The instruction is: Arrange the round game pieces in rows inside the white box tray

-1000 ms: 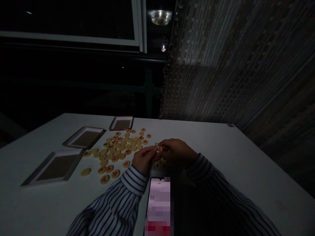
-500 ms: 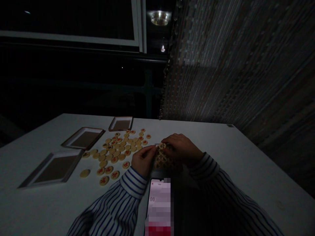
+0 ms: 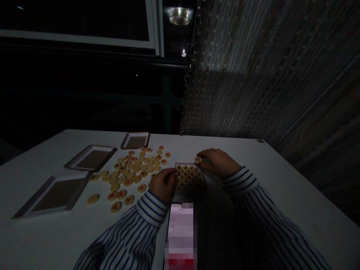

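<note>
A small box (image 3: 185, 164) stands before me, with rows of round Chinese chess pieces (image 3: 185, 180) in it, their dark characters facing up. My left hand (image 3: 162, 185) is closed at the box's left wall, thumb and fingers gripping its edge. Just above the box's far right corner, my right hand (image 3: 219, 163) pinches one Chinese chess piece (image 3: 198, 159) between thumb and fingers; it bears a dark character. Many loose pieces (image 3: 131, 174) lie spread left of the box, some showing red characters, others blank or dark.
Three shallow tray-like box parts lie at the left: a near one (image 3: 80, 187), a middle one (image 3: 105, 161) and a far one (image 3: 148, 140). A lit phone (image 3: 180, 232) lies nearest me, below the box. A bead curtain (image 3: 239, 75) hangs behind the white table (image 3: 281, 195).
My right hand has moved right, off the pieces in the box, with a chess piece in its fingers. More of the filled rows shows. My left hand has come slightly down along the box's side.
</note>
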Tool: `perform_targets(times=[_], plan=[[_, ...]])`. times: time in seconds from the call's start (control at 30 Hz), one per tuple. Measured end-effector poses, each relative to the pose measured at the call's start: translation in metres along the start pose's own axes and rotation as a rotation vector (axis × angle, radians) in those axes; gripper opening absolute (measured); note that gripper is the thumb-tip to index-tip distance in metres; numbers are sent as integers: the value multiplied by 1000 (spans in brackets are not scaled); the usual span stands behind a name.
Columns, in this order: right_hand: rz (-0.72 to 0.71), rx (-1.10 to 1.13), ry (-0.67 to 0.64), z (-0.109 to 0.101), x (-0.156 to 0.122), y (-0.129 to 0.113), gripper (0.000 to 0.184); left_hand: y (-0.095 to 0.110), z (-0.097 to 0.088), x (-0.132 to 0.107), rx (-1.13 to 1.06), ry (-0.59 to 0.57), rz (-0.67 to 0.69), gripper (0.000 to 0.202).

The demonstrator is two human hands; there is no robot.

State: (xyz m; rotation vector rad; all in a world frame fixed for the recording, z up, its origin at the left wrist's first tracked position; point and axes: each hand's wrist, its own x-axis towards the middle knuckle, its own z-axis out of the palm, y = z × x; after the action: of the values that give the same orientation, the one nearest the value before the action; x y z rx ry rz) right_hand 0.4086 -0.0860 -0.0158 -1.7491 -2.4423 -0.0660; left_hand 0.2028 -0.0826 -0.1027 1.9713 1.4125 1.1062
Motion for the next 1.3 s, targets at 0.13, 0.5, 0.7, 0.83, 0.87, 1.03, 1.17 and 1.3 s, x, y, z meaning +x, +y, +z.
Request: perform_targets(times=[0.13, 0.5, 0.7, 0.83, 0.87, 1.03, 1.17, 1.3], plan=[[16, -16, -34, 6, 1, 7, 32, 0, 0, -1, 105, -51, 15, 24], [11, -89, -113, 15, 4, 10, 33, 5, -2, -4, 307, -181, -10, 27], [11, -119, -156, 19, 5, 8, 33, 6, -2, -4, 347, -205, -6, 26], [6, -136, -174, 21, 6, 6, 32, 5, -1, -4, 352, -215, -17, 27], [6, -139, -180, 22, 6, 6, 32, 5, -1, -4, 351, -217, -25, 27], [16, -146, -200, 22, 7, 4, 32, 7, -2, -4, 360, -226, -37, 27], [28, -154, -219, 23, 8, 2, 29, 8, -2, -5, 358, -222, -33, 26], [26, -176, -208, 24, 7, 1, 30, 8, -2, -5, 355, -200, -40, 26]])
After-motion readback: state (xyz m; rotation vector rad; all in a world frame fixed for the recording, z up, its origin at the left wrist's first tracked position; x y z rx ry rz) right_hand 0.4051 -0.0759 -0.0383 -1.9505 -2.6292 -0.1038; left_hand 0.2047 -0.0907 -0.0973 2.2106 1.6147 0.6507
